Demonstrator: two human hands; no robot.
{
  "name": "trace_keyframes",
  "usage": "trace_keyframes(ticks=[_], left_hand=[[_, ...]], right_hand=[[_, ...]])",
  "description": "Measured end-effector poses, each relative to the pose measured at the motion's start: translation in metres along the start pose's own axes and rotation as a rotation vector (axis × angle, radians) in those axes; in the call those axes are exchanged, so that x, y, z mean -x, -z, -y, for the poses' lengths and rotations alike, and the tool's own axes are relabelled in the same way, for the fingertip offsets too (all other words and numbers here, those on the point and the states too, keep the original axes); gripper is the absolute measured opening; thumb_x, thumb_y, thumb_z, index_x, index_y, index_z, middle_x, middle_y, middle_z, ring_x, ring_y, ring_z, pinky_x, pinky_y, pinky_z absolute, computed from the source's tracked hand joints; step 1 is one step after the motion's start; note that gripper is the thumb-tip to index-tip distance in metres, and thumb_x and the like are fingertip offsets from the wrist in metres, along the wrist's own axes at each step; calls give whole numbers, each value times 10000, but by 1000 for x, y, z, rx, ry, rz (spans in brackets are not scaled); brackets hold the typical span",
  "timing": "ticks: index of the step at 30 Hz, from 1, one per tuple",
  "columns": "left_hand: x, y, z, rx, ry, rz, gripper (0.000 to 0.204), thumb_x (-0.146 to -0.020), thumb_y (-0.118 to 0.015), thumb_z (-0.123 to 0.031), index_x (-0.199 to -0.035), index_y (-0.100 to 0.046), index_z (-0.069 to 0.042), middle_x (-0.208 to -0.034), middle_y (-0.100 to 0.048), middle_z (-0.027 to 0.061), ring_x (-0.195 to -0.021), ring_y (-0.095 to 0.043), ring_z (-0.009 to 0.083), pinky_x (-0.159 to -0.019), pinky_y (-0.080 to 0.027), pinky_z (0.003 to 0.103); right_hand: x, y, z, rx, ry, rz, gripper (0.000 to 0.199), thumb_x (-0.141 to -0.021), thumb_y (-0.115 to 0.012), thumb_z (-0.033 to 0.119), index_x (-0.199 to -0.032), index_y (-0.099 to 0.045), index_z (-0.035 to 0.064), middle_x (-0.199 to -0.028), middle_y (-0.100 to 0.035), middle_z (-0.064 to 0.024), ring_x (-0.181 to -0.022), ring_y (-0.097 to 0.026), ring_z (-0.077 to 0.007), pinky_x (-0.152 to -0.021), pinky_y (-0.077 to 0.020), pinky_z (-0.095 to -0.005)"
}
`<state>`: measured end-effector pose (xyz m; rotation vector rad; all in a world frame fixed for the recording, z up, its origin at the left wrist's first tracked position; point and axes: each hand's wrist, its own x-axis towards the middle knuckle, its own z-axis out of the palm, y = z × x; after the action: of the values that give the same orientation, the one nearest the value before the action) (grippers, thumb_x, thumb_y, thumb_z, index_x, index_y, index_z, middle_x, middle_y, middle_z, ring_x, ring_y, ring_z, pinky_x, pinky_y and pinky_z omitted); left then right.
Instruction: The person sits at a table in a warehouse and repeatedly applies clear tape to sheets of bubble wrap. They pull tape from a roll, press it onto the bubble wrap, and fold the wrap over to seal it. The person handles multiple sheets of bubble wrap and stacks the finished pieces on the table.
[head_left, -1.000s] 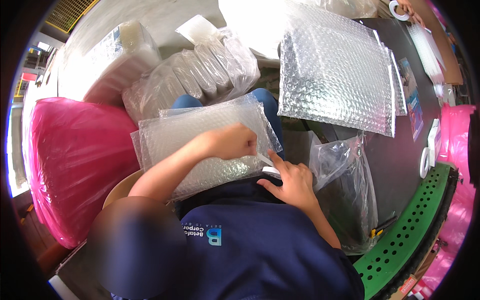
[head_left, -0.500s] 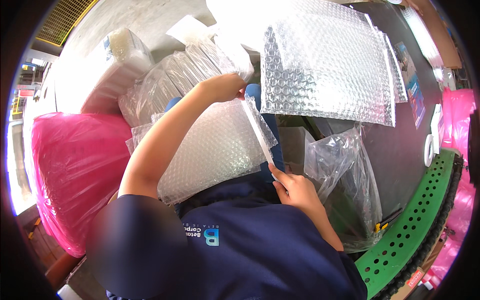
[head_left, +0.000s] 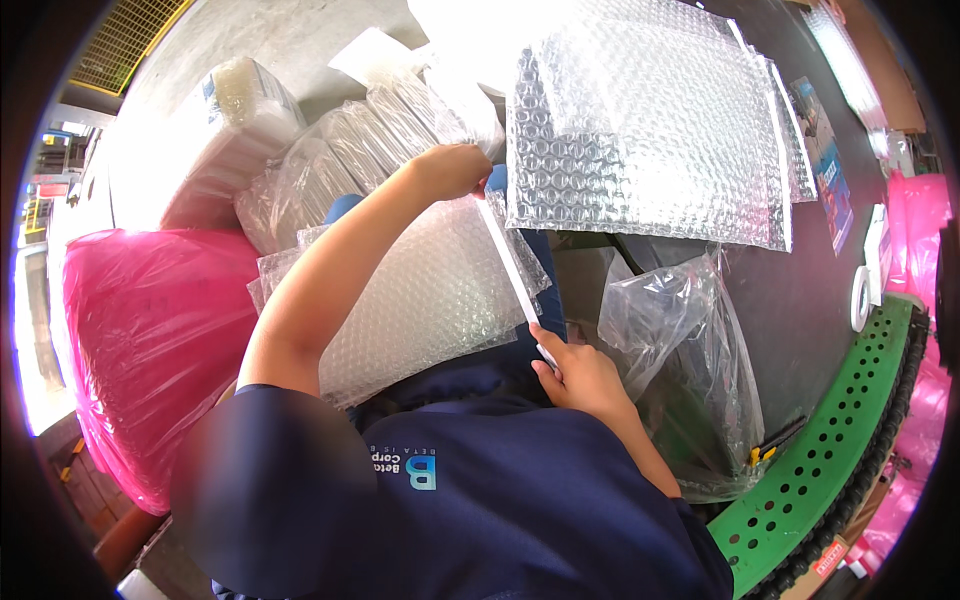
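Observation:
A clear bubble wrap sheet lies across my lap, its right edge running beside a narrow white strip. At the strip's far end my left hand is closed, fingers pinched together on it. My right hand grips the near end between thumb and forefinger, close to my body. Between the two hands the strip looks straight and taut. Whether it is fixed to the sheet along its whole length I cannot tell.
Shiny bubble wrap pouches are stacked on the dark table. A crumpled clear plastic bag hangs nearby, beside a green perforated rail. Pink-wrapped bundles and plastic-wrapped stacks stand left. A white tape roll sits right.
My right hand has shifted slightly left and toward my body. The white strip and my left hand have drifted a little left too, with both grips kept.

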<state>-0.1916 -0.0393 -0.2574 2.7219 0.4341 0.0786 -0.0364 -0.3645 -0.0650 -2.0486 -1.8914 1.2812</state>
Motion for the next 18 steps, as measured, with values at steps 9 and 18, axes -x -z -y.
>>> trace_keyframes(ticks=[9, 18], left_hand=[[-6, 0, -6, 107, 108, 30, 111, -828, -686, -201, -882, -746, -124, -919, -712, 78, -949, -668, 257, -790, -518, 379], [-9, -11, -3, 15, 103, 54, 165, -810, -717, -236, -889, -735, -93, -920, -709, 101, -929, -676, 282, -769, -521, 393]], right_hand=[[-3, 1, -1, -5, -70, 24, 503, -892, -584, 282, -1349, -495, 93, -801, -668, -171, -730, -653, -378, -668, -515, -484], [-4, -6, -8, 26, -17, -57, 479, -880, -620, 261, -1328, -530, 117, -689, -636, -134, -616, -635, -312, -592, -494, -426]])
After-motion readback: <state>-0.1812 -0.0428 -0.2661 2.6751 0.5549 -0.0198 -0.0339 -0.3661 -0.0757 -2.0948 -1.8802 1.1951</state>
